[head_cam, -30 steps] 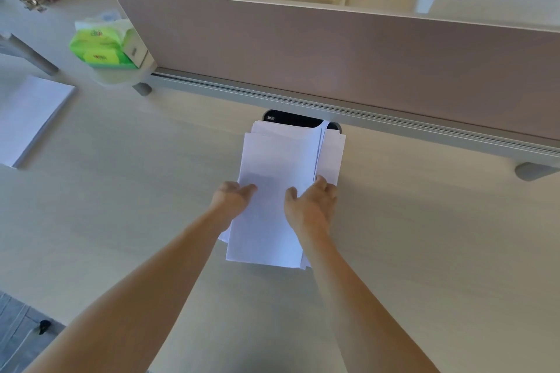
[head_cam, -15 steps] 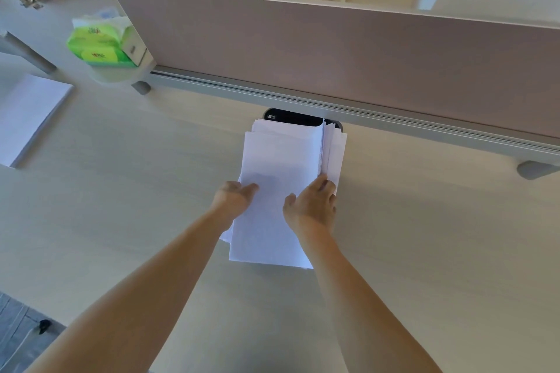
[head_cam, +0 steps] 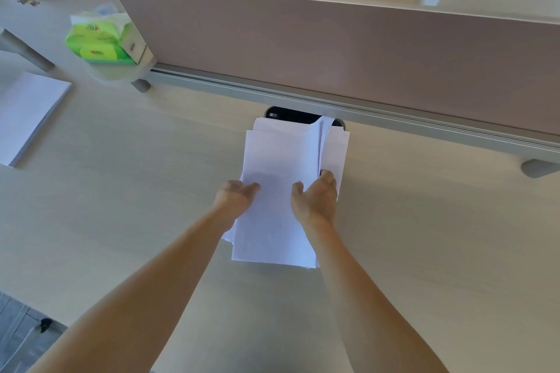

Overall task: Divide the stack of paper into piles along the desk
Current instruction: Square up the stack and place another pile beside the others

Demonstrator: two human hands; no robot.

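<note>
White paper stack point(head_cam: 281, 166), pale wooden table point(head_cam: 121, 191): left hand point(head_cam: 235, 198) pinches left edge; right hand point(head_cam: 315, 201) fingers point(head_cam: 327, 175) curl under upper sheets. Step, judged: separating a portion. Next: lift clear.

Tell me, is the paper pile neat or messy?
Messy. In the paper stack, sheets poke out unevenly at the far end and right side, where the right hand curls under some.

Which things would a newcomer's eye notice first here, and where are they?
The stack of white paper in the middle of the desk, held at its side edges by the left hand and right hand. Behind it stands a long brown divider panel; a bright green tissue pack lies at its left end.
</note>
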